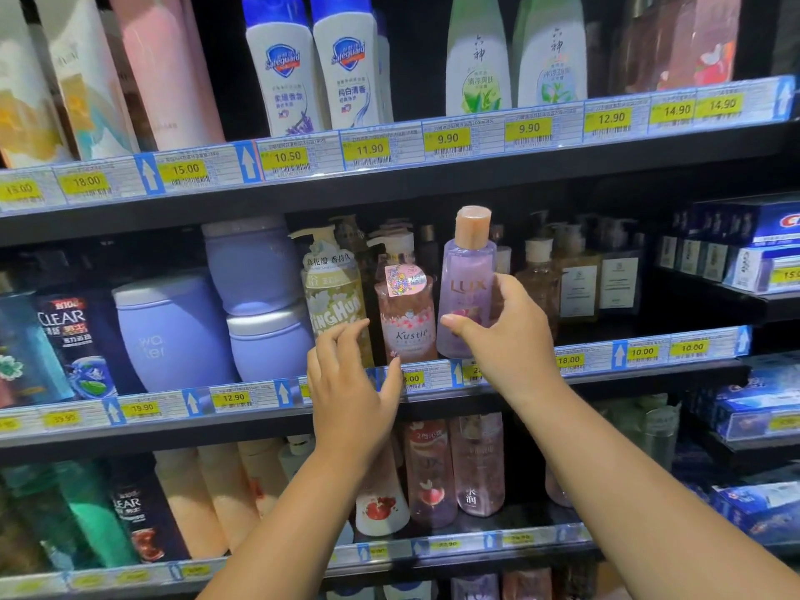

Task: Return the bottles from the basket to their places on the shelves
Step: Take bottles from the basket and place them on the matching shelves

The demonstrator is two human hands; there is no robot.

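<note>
A purple LUX bottle (467, 275) with a peach cap stands upright at the front of the middle shelf (242, 415). My right hand (506, 339) is wrapped around its lower part, thumb on the front and fingers on the right side. My left hand (350, 383) hovers in front of the shelf edge with fingers spread, holding nothing. Its fingertips are by a green pump bottle (333, 296) and its thumb is near the base of a pink Kustie pump bottle (407, 313). The basket is out of view.
Lilac tubs (173, 335) and dark CLEAR bottles (73, 335) fill the middle shelf to the left; brown pump bottles (580, 279) stand to the right. The top shelf holds Safeguard bottles (285, 62). More bottles (476, 465) crowd the lower shelf. Blue toothpaste boxes (757, 409) sit far right.
</note>
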